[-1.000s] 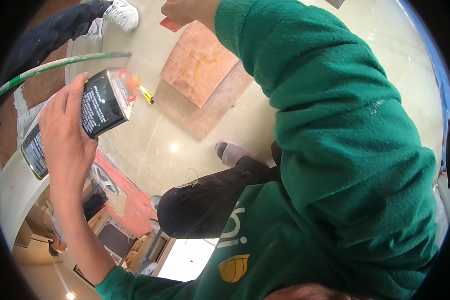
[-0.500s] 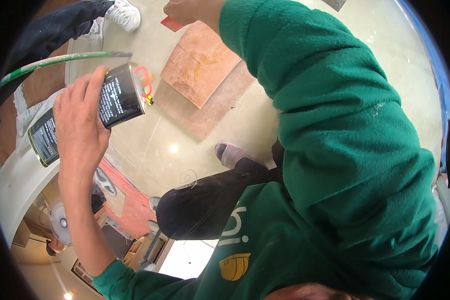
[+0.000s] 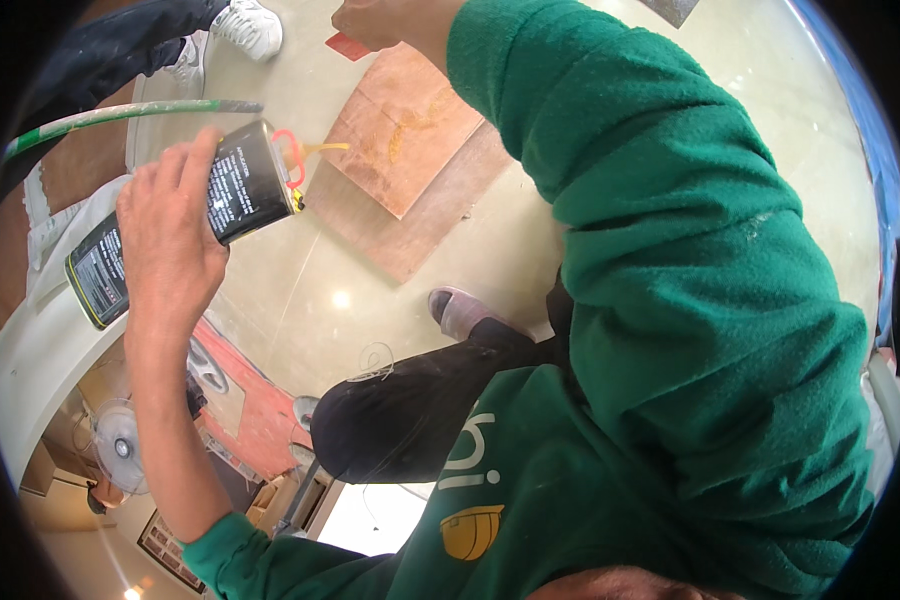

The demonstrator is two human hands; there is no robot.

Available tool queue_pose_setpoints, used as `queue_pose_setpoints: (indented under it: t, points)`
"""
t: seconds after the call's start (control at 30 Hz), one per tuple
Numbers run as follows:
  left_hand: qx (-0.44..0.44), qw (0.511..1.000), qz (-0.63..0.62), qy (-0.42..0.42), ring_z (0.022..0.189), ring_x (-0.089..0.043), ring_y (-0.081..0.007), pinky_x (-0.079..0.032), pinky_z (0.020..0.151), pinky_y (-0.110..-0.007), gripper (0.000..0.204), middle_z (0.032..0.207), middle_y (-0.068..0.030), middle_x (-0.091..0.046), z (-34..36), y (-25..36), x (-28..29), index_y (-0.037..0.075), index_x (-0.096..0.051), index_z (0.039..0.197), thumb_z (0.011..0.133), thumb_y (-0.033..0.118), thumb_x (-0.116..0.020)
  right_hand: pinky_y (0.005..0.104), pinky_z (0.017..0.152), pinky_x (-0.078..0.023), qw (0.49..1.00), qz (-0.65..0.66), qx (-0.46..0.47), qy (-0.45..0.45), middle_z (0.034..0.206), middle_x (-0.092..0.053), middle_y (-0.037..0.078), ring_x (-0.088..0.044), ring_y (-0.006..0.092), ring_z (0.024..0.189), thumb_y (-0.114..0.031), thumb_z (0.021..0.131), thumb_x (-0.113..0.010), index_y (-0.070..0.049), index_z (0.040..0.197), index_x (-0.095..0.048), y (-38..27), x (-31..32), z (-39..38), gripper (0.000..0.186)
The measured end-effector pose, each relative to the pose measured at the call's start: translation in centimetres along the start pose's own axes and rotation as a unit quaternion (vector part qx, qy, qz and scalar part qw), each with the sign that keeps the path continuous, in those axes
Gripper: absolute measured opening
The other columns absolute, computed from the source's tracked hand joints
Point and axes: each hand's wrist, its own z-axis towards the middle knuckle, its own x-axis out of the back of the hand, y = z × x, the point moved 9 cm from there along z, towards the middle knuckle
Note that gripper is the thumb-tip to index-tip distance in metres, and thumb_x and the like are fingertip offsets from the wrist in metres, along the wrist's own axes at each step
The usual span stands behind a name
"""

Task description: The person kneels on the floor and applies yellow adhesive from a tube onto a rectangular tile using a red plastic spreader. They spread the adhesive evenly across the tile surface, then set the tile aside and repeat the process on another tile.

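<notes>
In my left hand point(image 3: 173, 235) is a black rectangular metal can point(image 3: 245, 185), fingers wrapped round its side. The can lies tipped nearly on its side, with a pink-red loop handle point(image 3: 292, 158) at its top end. A strand of amber liquid point(image 3: 330, 147) runs out of that end, above the boards. The upper square board point(image 3: 400, 160), reddish-brown with an amber smear, overlaps a duller board point(image 3: 375, 235) on the floor. My right hand point(image 3: 395, 20), cut off by the top edge, holds a flat red piece point(image 3: 348, 47) whose kind I cannot make out, beside the upper board.
Another person's white shoes point(image 3: 248, 30) are at the upper left, near a green-and-white hose-like tube point(image 3: 120, 115). A white curved surface point(image 3: 45, 350) lies under the can. Blue sheeting point(image 3: 870, 160) lines the far right. My slippered foot point(image 3: 460, 310) rests below the boards.
The can has moved slightly right in my left hand, and the amber strand now reaches farther out from its top. My right hand with the red piece has shifted slightly right.
</notes>
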Motion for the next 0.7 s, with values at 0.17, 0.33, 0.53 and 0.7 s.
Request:
queue_pose_setpoints:
  t: [0.17,0.33,0.53,0.7]
  points:
    - [-0.006,1.0,-0.007,0.0,0.116,-0.055,-0.0355,-0.04,0.108,-0.047,0.078,0.126,-0.0142,-0.059,-0.3,-1.0,-0.1,0.009,-0.051,0.145,0.071,-0.016,-0.055,0.0481,0.091,-0.056,1.0,-0.009,0.015,-0.01,0.101,-0.077,0.018,-0.072,0.0356,0.102,-0.037,0.101,-0.054,-0.005,0.097,-0.08,-1.5,0.2,1.3,0.042]
    - [-0.012,1.0,-0.016,0.013,0.114,-0.055,-0.035,-0.04,0.107,-0.046,0.08,0.124,-0.0139,-0.059,-0.7,-0.8,0.1,0.008,-0.05,0.145,0.069,-0.015,-0.056,0.048,0.09,-0.056,1.0,-0.015,-0.007,-0.025,0.1,-0.077,0.017,-0.073,0.0354,0.1,-0.039,0.101,-0.053,-0.005,0.097,-0.08,-2.1,0.8,1.2,0.043]
    - [-0.008,1.0,-0.003,0.021,0.115,-0.056,-0.0344,-0.04,0.107,-0.046,0.081,0.128,-0.0145,-0.06,-0.4,-1.0,-0.2,0.008,-0.05,0.146,0.069,-0.016,-0.057,0.0476,0.086,-0.057,0.999,-0.022,-0.019,-0.043,0.099,-0.077,0.017,-0.074,0.0348,0.098,-0.041,0.1,-0.053,-0.006,0.095,-0.08,-2.3,1.5,-0.1,0.044]
    - [-0.01,0.999,-0.02,0.036,0.118,-0.056,-0.0351,-0.039,0.108,-0.046,0.08,0.131,-0.0148,-0.06,-1.0,-1.1,-0.6,0.007,-0.051,0.146,0.07,-0.016,-0.057,0.0477,0.084,-0.057,0.999,0.018,-0.017,-0.022,0.096,-0.077,0.018,-0.073,0.0362,0.094,-0.037,0.098,-0.056,-0.006,0.097,-0.079,-2.6,2.1,-0.9,0.039]
